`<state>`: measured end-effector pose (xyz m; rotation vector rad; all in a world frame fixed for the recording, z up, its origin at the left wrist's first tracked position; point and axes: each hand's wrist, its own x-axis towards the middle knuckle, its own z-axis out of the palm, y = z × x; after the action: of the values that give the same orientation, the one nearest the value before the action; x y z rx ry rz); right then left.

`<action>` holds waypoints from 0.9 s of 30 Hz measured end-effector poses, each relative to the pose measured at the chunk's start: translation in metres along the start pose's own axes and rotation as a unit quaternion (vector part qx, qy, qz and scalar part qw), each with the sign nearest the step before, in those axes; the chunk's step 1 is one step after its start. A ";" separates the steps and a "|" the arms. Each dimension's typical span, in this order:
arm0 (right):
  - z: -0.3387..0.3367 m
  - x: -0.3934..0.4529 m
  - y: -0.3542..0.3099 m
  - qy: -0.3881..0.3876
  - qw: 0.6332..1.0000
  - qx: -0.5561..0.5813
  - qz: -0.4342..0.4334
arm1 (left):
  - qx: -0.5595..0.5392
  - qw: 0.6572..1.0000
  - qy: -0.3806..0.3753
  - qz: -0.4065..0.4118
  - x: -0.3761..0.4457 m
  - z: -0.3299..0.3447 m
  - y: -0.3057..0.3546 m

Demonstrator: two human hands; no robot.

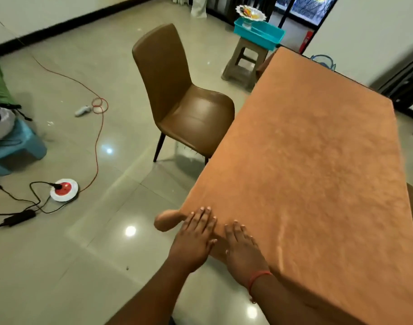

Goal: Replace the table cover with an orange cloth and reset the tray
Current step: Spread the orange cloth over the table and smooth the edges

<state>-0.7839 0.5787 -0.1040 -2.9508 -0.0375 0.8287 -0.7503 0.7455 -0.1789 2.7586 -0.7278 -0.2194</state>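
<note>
Both hands, L & R, fingers straight (slightly spread), flat on orange cloth near corner

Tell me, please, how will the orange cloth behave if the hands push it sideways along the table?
The orange cloth is probably floppy: it drapes over the table edges. Under the flat left hand and right hand it may bunch into wrinkles rather than slide whole. Nothing weighs it down, so it could shift easily.

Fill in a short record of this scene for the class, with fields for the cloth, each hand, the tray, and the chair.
cloth: orange cloth spread over the table
left hand: left hand flat on the cloth's near corner
right hand: right hand flat beside it, red thread at the wrist
tray: teal tray on a stool beyond the table
chair: brown chair left of the table
</note>
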 end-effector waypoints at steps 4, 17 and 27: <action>0.007 0.014 -0.023 -0.012 0.998 -0.030 0.051 | -0.014 1.000 0.001 0.025 -0.005 -0.002 -0.015; 0.005 0.015 -0.064 -0.037 0.994 -0.067 0.079 | -0.020 0.998 -0.038 0.051 -0.022 -0.017 -0.052; 0.009 0.011 -0.082 -0.019 0.995 -0.006 0.102 | 0.006 0.992 -0.091 0.084 -0.024 -0.041 -0.063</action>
<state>-0.7796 0.6613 -0.1108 -2.9861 0.2608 0.9098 -0.7331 0.8188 -0.1575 2.6942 -1.0037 -0.4352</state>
